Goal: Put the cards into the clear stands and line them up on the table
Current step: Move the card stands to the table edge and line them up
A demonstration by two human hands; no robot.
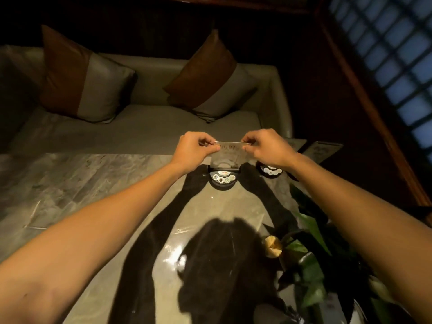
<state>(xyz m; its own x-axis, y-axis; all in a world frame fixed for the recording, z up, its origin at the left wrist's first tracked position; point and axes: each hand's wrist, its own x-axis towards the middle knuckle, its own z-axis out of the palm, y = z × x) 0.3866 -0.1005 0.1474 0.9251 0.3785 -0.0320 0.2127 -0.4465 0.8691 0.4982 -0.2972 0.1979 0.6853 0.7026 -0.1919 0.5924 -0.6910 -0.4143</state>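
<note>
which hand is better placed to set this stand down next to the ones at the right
Right, probably. Both hands pinch the clear stand at its top corners, but the right hand is nearer the finished stands at the table's far right; the left hand would cross over.

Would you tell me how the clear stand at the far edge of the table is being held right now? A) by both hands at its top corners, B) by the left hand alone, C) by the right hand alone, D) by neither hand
A: the left hand and the right hand each pinch a top corner of the clear stand.

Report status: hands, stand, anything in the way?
Left hand and right hand pinch the clear stand by its top corners, above the round black device. Plant near right, clear of it.
</note>
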